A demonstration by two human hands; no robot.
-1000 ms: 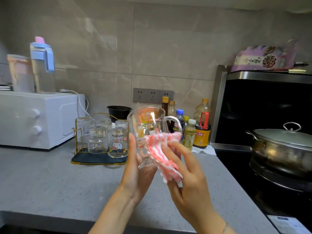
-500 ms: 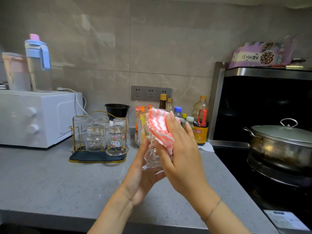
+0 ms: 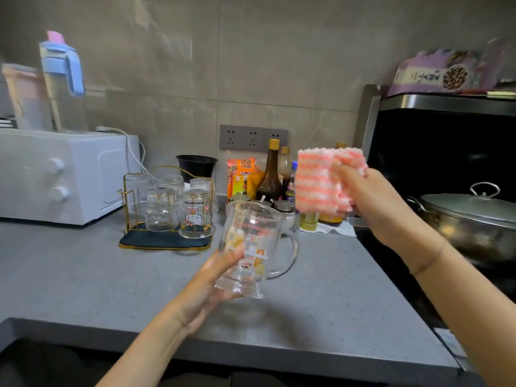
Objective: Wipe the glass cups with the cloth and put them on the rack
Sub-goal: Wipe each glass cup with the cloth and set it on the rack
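Note:
My left hand (image 3: 208,286) grips a clear glass mug (image 3: 252,247) with a handle and printed pictures, held nearly upright above the grey counter. Up and to the right, my right hand (image 3: 371,196) holds a pink-and-white striped cloth (image 3: 321,181), apart from the mug. The gold wire rack (image 3: 131,196) on a dark mat stands to the left of the mug, with several upside-down glass cups in it, one showing a cartoon cat (image 3: 195,210).
A white microwave (image 3: 61,174) with jugs on top fills the far left. Sauce bottles (image 3: 270,174), snack packets and a black bowl (image 3: 196,166) line the wall. A lidded steel pot (image 3: 469,222) sits on the stove at right. Grey counter (image 3: 83,277) spreads in front.
My right hand has lifted the cloth off the mug, up and to the right. My left hand has lowered the mug and turned it upright.

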